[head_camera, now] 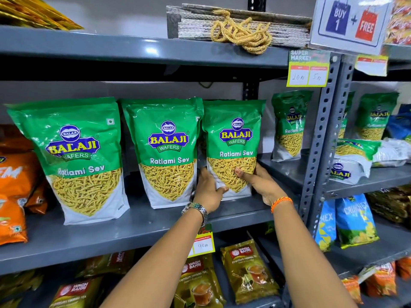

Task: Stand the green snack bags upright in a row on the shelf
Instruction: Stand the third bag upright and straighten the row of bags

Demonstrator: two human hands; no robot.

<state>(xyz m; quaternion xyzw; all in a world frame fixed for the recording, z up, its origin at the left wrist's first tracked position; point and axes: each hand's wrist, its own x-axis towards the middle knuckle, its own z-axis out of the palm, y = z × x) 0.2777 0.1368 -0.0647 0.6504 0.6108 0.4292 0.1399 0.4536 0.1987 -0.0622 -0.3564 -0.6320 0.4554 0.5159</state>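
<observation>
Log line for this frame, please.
phase: placing | left hand + right hand: gripping third green bag at its base | two green bags upright to its left | shelf

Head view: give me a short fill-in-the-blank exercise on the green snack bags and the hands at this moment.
1. Both hands, left hand and right hand, hold the ____ bag of the three large green snack bags in front.
2. The held bag stands ____ on the shelf.
3. The left wrist wears a ____.
4. The bags just left of the leftmost green bag are ____ in colour.

Missing words: rightmost; upright; watch; orange
</observation>
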